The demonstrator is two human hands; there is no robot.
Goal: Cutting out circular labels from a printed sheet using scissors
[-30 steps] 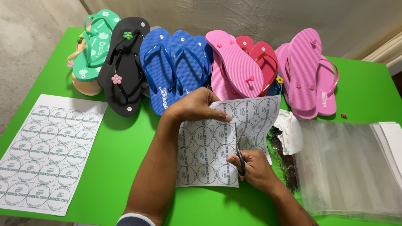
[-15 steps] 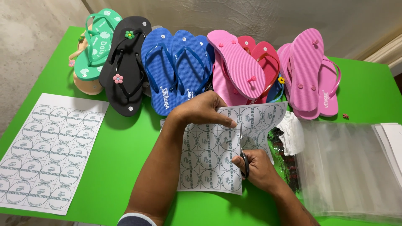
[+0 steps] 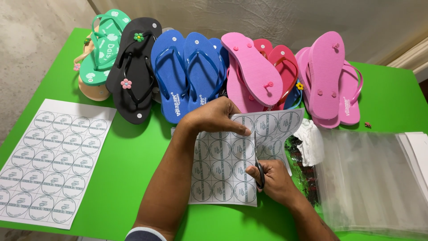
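Single head-worn view, steeply down (close) over the green table (image 3: pixel 133 147).

Flip-flops (image 3: pixel 187 73), spare sticker sheet (image 3: pixel 51 163), plastic bags (image 3: pixel 370 178)

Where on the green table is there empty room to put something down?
Bare green table lies between the uncut label sheet and the left hand's arm, and at the far right corner beyond the pink flip-flops. Crowded: the back row of sandals, and the clear plastic bags on the right.
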